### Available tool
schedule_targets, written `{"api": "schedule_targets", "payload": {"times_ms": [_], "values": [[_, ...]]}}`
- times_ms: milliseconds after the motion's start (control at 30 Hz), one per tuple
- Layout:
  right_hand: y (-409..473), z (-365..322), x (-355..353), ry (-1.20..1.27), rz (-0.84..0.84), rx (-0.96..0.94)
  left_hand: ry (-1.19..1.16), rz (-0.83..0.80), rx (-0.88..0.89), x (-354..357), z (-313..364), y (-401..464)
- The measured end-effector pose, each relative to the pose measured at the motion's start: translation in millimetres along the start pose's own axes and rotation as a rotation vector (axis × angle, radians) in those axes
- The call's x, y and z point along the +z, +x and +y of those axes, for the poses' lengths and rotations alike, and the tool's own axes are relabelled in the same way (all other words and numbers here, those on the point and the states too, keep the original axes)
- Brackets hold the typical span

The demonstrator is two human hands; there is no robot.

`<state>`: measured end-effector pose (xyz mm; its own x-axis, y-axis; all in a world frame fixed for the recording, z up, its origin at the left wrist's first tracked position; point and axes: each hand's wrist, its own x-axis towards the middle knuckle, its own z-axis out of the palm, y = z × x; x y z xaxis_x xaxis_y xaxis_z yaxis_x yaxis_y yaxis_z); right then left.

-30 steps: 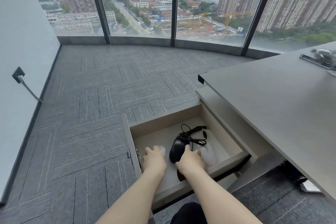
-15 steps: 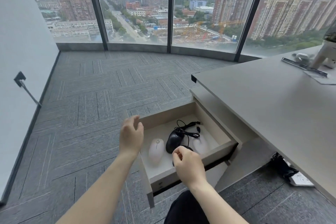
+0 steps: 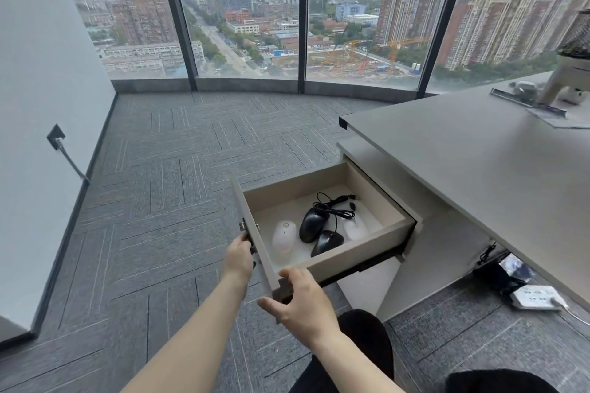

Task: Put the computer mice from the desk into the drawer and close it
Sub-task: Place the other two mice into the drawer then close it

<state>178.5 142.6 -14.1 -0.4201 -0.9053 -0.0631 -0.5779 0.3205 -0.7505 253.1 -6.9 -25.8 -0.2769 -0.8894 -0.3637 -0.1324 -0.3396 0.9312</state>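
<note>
The beige drawer (image 3: 360, 247) stands pulled out from under the grey desk (image 3: 463, 150). Inside lie a white mouse (image 3: 283, 237) at the left, a black wired mouse (image 3: 311, 224) with its coiled cable (image 3: 335, 201), a second black mouse (image 3: 326, 242) nearer the front, and another white mouse (image 3: 355, 228) at the right. My left hand (image 3: 238, 257) rests against the outer face of the drawer front. My right hand (image 3: 301, 300) grips the near corner of that front panel.
Grey carpet floor (image 3: 159, 201) spreads to the left, up to a white wall with a socket (image 3: 56, 137). A power strip (image 3: 533, 297) and cables lie under the desk. A stand (image 3: 562, 80) and small items sit at the desk's far end. My dark-clothed knees are below.
Both hands have come out of the drawer. The left moved to the outside of the drawer front, and the right moved to its near corner. The view rose and shifted right.
</note>
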Motion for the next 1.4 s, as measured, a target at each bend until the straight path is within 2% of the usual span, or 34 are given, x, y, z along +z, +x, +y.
{"api": "schedule_targets", "payload": {"times_ms": [167, 400, 900, 1067, 1267, 1400], "values": [[-3.5, 5.2, 5.3, 0.035, 0.101, 0.042, -0.01, -0.04, 0.001, 10.5, 0.4, -1.2], [7.2, 27.8, -27.6, 0.041, 0.203, 0.129, 0.022, -0.154, 0.002, 53.6, 9.7, 2.1], [31.5, 97.2, -90.7, 0.264, 0.608, 0.453, 0.067, -0.366, -0.023, 175.1, 27.6, 21.3], [41.8, 121.2, -111.1, 0.32, 0.623, 0.54, 0.088, -0.415, -0.049, 210.8, 29.0, 31.1], [57.0, 139.0, -132.4, 0.398, 0.608, 0.593, -0.088, -0.395, -0.14, 244.9, 27.8, 36.9], [64.5, 151.7, -141.7, 0.397, 0.639, 0.583, -0.126, -0.428, -0.155, 263.6, 26.9, 30.9]]}}
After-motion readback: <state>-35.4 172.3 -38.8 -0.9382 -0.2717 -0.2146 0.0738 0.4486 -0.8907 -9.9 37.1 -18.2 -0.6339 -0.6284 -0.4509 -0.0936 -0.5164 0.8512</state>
